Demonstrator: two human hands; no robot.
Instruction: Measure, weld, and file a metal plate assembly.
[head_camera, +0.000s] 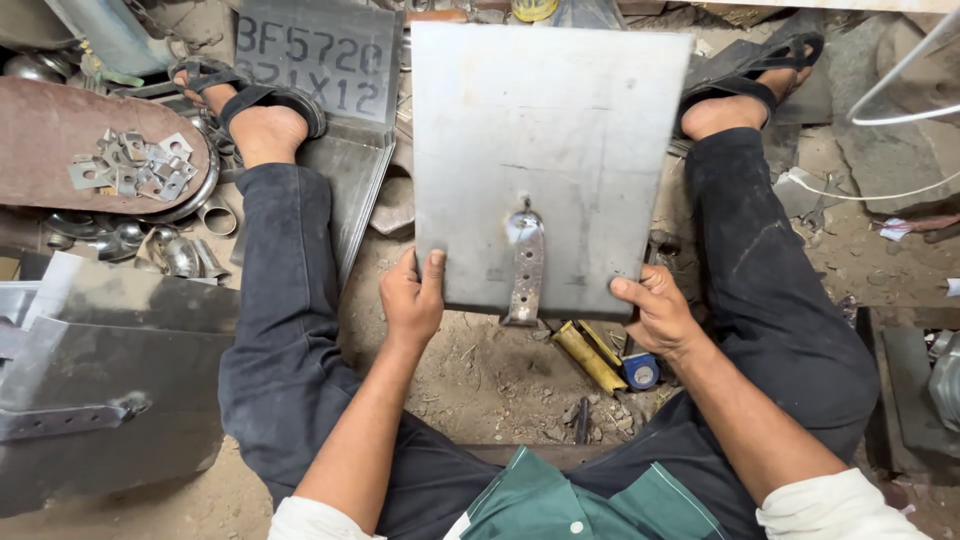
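Dirt floor (500, 375): steel sheets (110, 380), yellow tool (588, 357), scrap rings (215, 215).

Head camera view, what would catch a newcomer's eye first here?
First, the big grey metal sheet at centre, held by its near edge in the left hand and right hand, with a perforated metal strap welded at its lower middle. Next, the rusty round lid at far left, heaped with small metal brackets. Then the sandalled feet on either side of the sheet, on dirt ground.
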